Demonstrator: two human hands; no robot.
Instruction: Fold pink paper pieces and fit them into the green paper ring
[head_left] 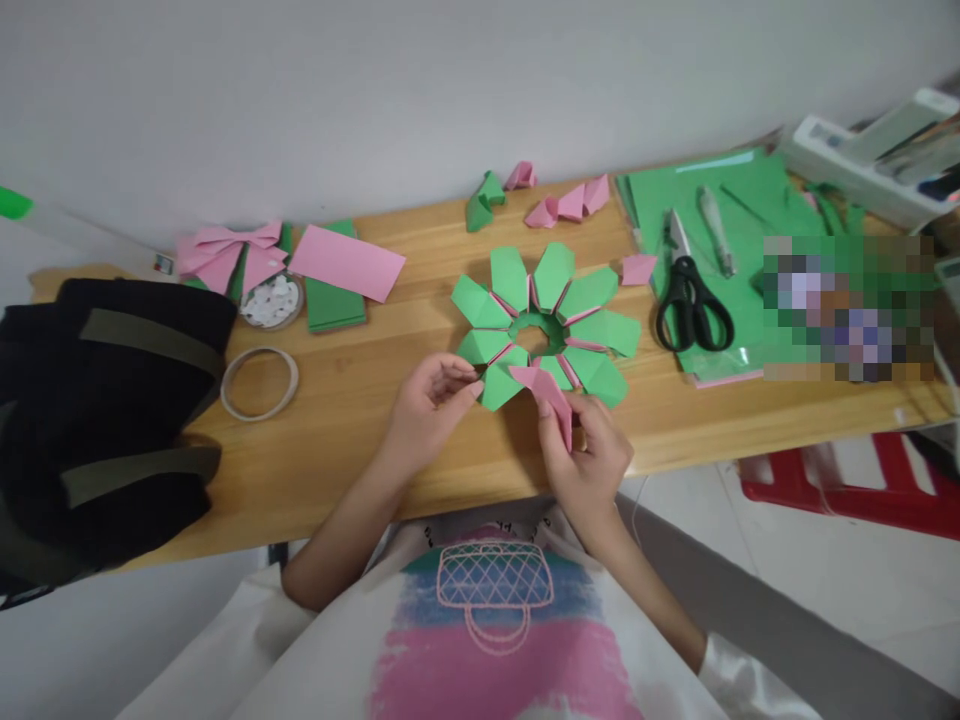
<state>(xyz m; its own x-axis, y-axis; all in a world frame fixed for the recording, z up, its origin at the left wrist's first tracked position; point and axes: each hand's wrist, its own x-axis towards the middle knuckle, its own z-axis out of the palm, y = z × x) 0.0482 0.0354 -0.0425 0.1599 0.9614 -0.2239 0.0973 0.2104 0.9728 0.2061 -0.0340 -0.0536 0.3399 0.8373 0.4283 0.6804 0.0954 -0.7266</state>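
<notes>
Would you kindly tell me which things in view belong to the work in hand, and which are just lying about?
In the work:
- green-and-pink folded-paper ring, at the left hand
- pink folded-paper piece, in the right hand

Apparently just lying about:
- black-handled metal scissors
- off-white tape roll
- pink paper bow

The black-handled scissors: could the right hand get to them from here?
Probably yes: nothing stands between the right hand and the black-handled scissors, though its fingers would first need to let go of the folded pink paper.
</notes>
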